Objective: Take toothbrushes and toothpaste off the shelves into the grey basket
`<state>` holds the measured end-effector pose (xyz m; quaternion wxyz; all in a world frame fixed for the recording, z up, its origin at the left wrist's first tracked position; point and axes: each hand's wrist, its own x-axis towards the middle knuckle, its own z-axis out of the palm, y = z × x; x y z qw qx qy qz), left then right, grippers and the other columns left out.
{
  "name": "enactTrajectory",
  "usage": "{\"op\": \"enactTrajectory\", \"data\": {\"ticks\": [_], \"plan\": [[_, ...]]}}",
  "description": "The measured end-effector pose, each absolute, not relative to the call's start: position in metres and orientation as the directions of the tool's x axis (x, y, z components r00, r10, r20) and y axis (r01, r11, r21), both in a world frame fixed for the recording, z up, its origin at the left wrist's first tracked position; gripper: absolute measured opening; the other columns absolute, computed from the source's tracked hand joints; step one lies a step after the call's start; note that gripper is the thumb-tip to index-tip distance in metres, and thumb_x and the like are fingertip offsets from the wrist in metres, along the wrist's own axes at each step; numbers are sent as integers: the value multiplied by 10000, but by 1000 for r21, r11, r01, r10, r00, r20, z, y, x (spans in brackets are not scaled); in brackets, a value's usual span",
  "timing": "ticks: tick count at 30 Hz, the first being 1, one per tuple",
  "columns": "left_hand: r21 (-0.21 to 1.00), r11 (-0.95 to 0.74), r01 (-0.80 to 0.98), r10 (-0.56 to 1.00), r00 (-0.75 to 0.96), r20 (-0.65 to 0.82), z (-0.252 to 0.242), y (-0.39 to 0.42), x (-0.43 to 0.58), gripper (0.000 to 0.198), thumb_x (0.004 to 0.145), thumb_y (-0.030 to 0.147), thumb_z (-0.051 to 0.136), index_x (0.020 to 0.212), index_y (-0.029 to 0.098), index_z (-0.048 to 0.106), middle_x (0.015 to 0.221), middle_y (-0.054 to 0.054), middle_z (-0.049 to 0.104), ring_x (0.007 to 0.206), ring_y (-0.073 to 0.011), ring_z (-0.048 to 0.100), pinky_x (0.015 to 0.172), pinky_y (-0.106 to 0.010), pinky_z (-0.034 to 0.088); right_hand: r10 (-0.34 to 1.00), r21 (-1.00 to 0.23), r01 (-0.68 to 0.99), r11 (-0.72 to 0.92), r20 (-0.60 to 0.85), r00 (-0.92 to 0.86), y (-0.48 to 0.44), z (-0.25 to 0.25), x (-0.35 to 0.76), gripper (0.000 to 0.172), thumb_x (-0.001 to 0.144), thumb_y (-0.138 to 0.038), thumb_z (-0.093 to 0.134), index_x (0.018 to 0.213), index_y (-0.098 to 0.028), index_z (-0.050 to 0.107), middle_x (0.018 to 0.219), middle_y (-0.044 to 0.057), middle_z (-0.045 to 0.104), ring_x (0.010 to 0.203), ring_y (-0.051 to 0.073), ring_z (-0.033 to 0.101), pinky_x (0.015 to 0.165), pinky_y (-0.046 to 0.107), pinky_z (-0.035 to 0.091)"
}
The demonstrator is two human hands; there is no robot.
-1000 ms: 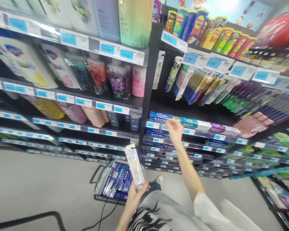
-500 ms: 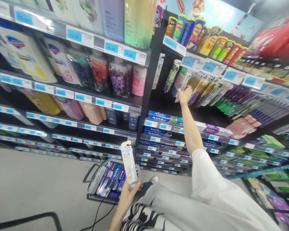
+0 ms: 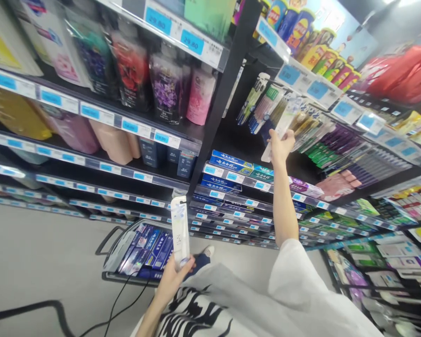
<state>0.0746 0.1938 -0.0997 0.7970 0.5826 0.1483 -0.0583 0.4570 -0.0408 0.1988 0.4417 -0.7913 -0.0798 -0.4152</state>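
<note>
Low in front of me, my left hand [image 3: 175, 274] grips the bottom end of a packaged toothbrush [image 3: 180, 229], which stands nearly upright with its hang hole at the top. My right hand [image 3: 281, 145] reaches out to the rack and is closed around a white toothbrush pack [image 3: 284, 122], held slanted among the hanging packs. Left of it hang toothbrush packs with green-topped cards [image 3: 268, 105]; gold-toned packs [image 3: 303, 119] hang to its right. I cannot tell whether the pack in my right hand is off its hook.
Below the rack lie toothpaste boxes [image 3: 231, 162] on a shelf. A basket [image 3: 107, 271] filled with blue boxes stands on the floor at lower left, a black cable [image 3: 117, 299] beside it. Bottles [image 3: 166, 89] line the left shelves; chip cans [image 3: 315, 54] stand above the rack.
The view has shifted, with the shelves appearing nearer. My right hand has moved right along the rack, with a white pack in its fingers. My left hand still holds its toothbrush pack.
</note>
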Motion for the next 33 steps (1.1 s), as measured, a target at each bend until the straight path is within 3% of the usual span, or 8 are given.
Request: {"op": "enactTrajectory", "data": {"ticks": [4,11,19,24,33], "plan": [[907,320,273,71,948,-310,-101,194,78,462,736,511,782,980,153,622,901,-63,685,800,-239,691,695,-341,573,-238,-709,601,-368,697,676,-26,196,413,450,808,-549,680,1001,-236,420,711,-45,563,514,162,621,451,283,490],[912,307,270,63,951,-303,-94,197,79,485,745,538,762,1008,157,620,891,-56,697,806,-235,687,720,-342,569,-302,-712,671,-206,699,649,-5,210,401,481,790,-551,710,929,-265,348,577,-112,478,409,142,577,373,229,410],[916,322,241,198,929,-314,-93,198,73,509,733,569,758,988,151,617,879,-54,690,784,-233,684,687,-330,564,-1,-767,580,-273,603,797,48,187,377,464,763,-576,742,932,-236,475,627,-57,613,413,135,590,364,224,426],[913,335,232,182,935,-304,-97,194,72,503,706,559,783,961,155,627,846,-48,686,742,-218,666,666,-323,555,-8,-672,685,-282,716,699,76,216,396,463,850,-645,610,1034,-224,557,701,-26,619,505,135,631,426,225,461],[936,276,218,168,948,-270,-107,196,68,477,782,544,723,1004,140,602,879,-62,673,777,-214,665,697,-324,550,35,-668,674,-315,702,712,94,220,422,608,848,-755,495,1125,-215,532,774,27,645,582,185,676,470,262,482]]}}
